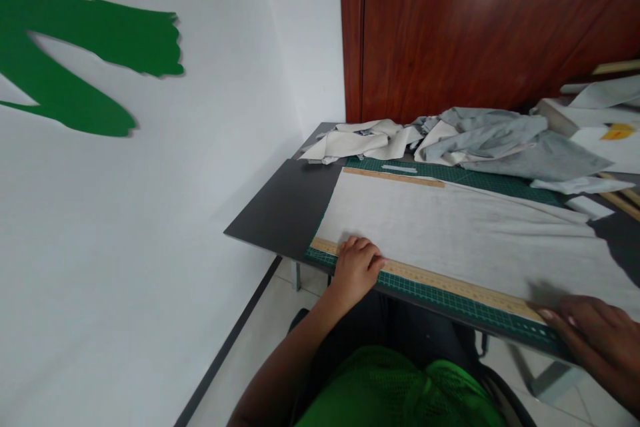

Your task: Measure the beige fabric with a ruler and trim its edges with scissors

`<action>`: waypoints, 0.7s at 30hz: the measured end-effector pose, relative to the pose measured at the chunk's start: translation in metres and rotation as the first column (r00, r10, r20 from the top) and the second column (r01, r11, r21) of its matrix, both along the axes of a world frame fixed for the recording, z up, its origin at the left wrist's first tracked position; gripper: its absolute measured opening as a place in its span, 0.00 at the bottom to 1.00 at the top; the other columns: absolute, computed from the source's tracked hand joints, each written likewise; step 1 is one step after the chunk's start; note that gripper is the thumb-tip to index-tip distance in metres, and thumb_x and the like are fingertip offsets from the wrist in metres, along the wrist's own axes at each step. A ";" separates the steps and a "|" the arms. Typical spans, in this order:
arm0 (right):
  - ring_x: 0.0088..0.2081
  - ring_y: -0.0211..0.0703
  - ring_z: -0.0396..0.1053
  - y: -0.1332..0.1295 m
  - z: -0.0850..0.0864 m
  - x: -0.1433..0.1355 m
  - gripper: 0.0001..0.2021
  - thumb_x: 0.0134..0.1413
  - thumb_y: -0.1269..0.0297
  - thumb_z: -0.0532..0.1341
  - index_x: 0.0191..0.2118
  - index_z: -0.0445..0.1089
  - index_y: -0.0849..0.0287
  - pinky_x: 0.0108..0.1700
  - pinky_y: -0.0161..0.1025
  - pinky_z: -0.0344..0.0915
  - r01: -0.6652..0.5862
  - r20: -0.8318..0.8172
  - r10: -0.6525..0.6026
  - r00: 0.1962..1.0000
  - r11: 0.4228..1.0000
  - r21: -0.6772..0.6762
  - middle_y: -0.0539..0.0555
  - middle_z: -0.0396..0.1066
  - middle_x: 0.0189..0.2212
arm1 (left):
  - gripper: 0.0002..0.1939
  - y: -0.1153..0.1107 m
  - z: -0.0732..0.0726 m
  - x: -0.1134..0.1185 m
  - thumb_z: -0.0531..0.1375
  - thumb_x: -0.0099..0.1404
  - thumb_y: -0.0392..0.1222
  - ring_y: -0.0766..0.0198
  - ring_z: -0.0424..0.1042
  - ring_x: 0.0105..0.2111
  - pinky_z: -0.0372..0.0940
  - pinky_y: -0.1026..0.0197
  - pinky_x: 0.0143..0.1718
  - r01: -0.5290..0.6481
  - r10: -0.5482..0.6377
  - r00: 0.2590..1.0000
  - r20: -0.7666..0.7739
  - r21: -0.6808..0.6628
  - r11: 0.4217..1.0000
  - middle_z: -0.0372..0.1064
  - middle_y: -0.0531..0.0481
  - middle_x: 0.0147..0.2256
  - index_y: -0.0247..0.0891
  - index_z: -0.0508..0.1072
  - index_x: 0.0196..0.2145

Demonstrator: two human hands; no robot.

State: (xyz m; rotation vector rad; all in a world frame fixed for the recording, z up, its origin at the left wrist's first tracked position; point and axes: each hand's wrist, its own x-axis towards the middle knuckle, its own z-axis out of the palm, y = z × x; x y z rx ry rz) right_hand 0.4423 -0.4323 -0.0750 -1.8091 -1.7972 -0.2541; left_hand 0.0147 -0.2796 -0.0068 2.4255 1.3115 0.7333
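A long wooden ruler (460, 289) lies along the near edge of a pale fabric piece (430, 220), which is spread on a green cutting mat (445, 303). My left hand (357, 263) is closed over the ruler toward its left end, fingers bent and pressed together on the wood and cloth. At the ruler's right end, my right hand (597, 330) has thumb and fingertips closed on the tip. Small wrinkles run through the right part of the cloth. Along its far edge rests another wooden strip (395, 177).
Crumpled cream cloth (365, 140) and grey cloth (520, 143) are heaped at the table's back. A white box (615, 140) and wooden sticks (623, 197) stand to the right. The dark table (295, 193) reaches close to the white wall (190, 227) on the left.
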 end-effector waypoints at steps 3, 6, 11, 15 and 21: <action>0.32 0.65 0.75 -0.004 0.001 -0.001 0.15 0.63 0.40 0.56 0.35 0.72 0.41 0.31 0.60 0.67 -0.054 -0.003 0.054 0.999 0.997 -0.049 0.62 0.76 0.30 | 0.05 0.001 0.002 0.000 0.69 0.70 0.42 0.54 0.71 0.46 0.62 0.50 0.50 0.013 -0.013 1.000 -0.002 -0.007 1.000 0.78 0.49 0.40 0.41 0.78 0.36; 0.36 0.63 0.72 -0.007 0.010 -0.009 0.15 0.68 0.45 0.54 0.36 0.69 0.46 0.37 0.58 0.66 -0.025 0.012 0.027 1.000 0.990 -0.140 0.61 0.74 0.33 | 0.05 0.003 0.002 -0.001 0.69 0.69 0.41 0.54 0.71 0.46 0.63 0.51 0.49 0.012 -0.012 1.000 -0.017 -0.001 1.000 0.77 0.49 0.40 0.41 0.78 0.36; 0.38 0.59 0.69 -0.006 0.023 -0.021 0.19 0.72 0.44 0.51 0.36 0.66 0.51 0.40 0.52 0.62 0.004 0.059 0.009 0.998 0.977 -0.212 0.57 0.70 0.34 | 0.05 0.007 0.000 0.000 0.69 0.69 0.40 0.54 0.70 0.46 0.62 0.52 0.49 0.017 -0.016 1.000 -0.024 0.043 0.999 0.77 0.50 0.39 0.41 0.77 0.36; 0.39 0.57 0.69 -0.006 0.025 -0.024 0.19 0.73 0.45 0.50 0.37 0.67 0.52 0.41 0.50 0.61 0.008 0.067 0.006 0.998 0.977 -0.213 0.57 0.70 0.35 | 0.05 0.007 0.003 0.000 0.69 0.69 0.40 0.53 0.71 0.46 0.62 0.51 0.50 0.005 -0.004 0.999 -0.045 0.026 1.000 0.78 0.50 0.40 0.41 0.77 0.35; 0.40 0.58 0.68 -0.006 0.027 -0.025 0.18 0.74 0.46 0.50 0.38 0.66 0.52 0.42 0.50 0.61 0.000 0.071 0.016 0.997 0.977 -0.213 0.57 0.69 0.36 | 0.05 0.007 0.005 0.000 0.69 0.69 0.41 0.53 0.71 0.46 0.62 0.51 0.51 0.012 -0.011 0.999 -0.041 0.031 0.999 0.78 0.51 0.41 0.41 0.77 0.36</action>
